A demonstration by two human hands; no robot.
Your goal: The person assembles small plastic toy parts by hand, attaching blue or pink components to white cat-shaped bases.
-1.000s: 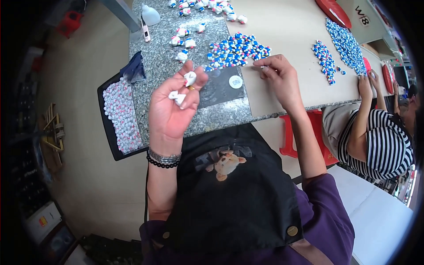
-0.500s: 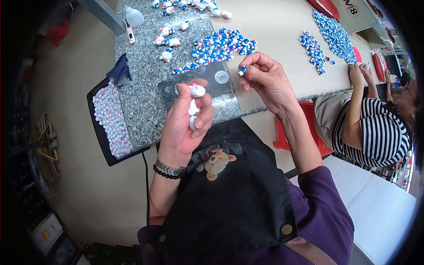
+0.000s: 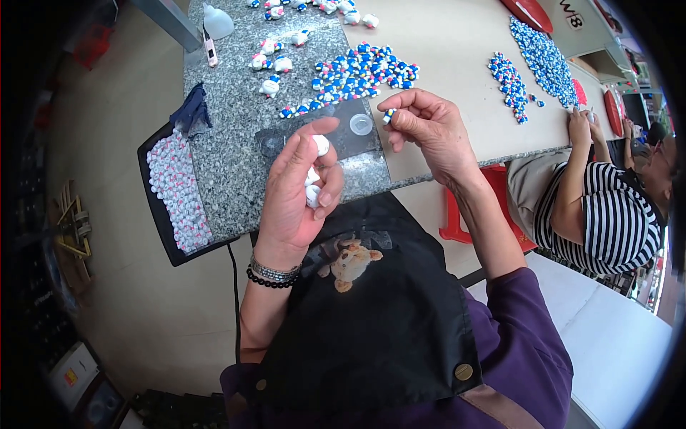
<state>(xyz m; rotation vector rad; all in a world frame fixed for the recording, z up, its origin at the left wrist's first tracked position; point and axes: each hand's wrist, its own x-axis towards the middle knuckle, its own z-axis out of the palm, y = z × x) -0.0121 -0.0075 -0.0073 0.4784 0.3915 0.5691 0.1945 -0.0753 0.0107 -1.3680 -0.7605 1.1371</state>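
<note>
Several small white figurine heads sit in the curled fingers of my left hand, above the table's front edge. Its thumb and forefinger close around the top one. My right hand pinches a tiny blue-and-white figurine body between thumb and forefinger. Just left of that hand, a small round clear dish lies on a dark mat. Beyond both hands spreads a pile of blue-and-white bodies. Farther back, joined white-and-blue figurines are scattered over the speckled tabletop.
A black tray full of white-and-pink pieces stands at the left edge, with a dark blue cloth at its corner. A squeeze bottle is behind. At right, a person in a striped shirt works by another blue pile.
My left forefinger has lifted and straightened across the top head, and the hand has turned slightly. My right hand has shifted a little left, still pinching the body.
</note>
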